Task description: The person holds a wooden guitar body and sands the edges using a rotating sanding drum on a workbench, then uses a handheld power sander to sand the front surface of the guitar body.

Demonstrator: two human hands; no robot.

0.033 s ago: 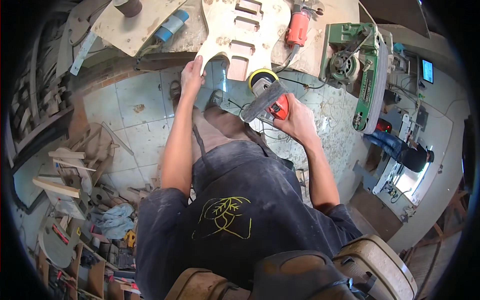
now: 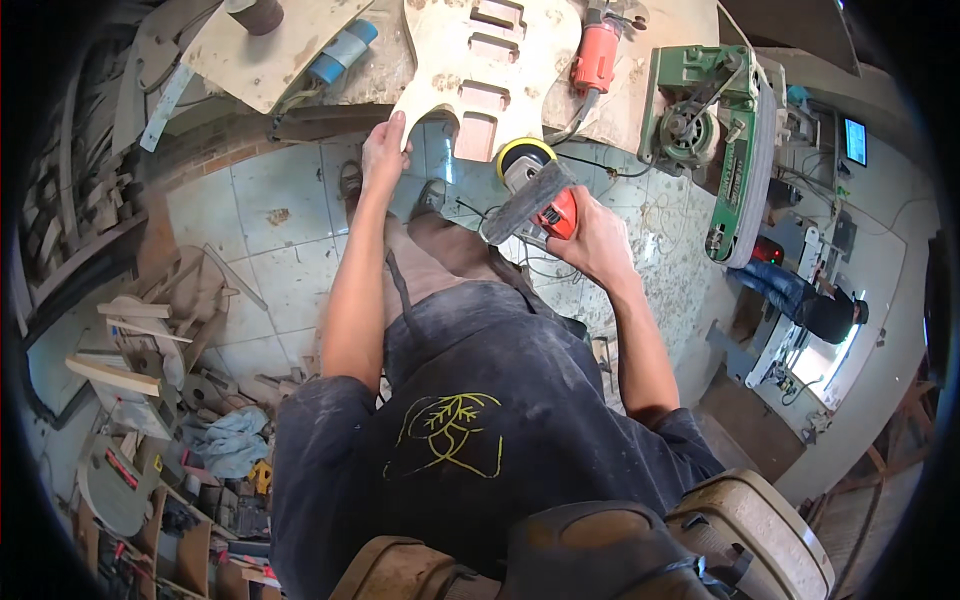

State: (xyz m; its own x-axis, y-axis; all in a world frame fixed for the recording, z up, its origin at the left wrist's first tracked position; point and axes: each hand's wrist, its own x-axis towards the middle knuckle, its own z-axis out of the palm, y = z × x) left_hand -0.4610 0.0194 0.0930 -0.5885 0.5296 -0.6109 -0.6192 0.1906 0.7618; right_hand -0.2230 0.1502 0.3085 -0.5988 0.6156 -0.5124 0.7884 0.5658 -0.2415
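An unfinished pale wooden guitar body (image 2: 490, 60) with routed cavities lies on the workbench, its lower edge hanging over the bench front. My left hand (image 2: 383, 150) grips that overhanging edge at the left horn. My right hand (image 2: 595, 240) holds an orange and grey handheld sander (image 2: 535, 205). Its round yellow pad (image 2: 527, 160) sits just below the guitar body's edge; I cannot tell whether it touches the wood. A black cord runs from the tool across the floor.
An orange power tool (image 2: 597, 55) lies on the bench right of the body. A green belt machine (image 2: 715, 130) stands at the right, and a plywood cut-out (image 2: 260, 55) with a blue cylinder (image 2: 342, 50) at the left. Wood scraps (image 2: 140, 350) pile on the floor. Another person (image 2: 810, 300) stands far right.
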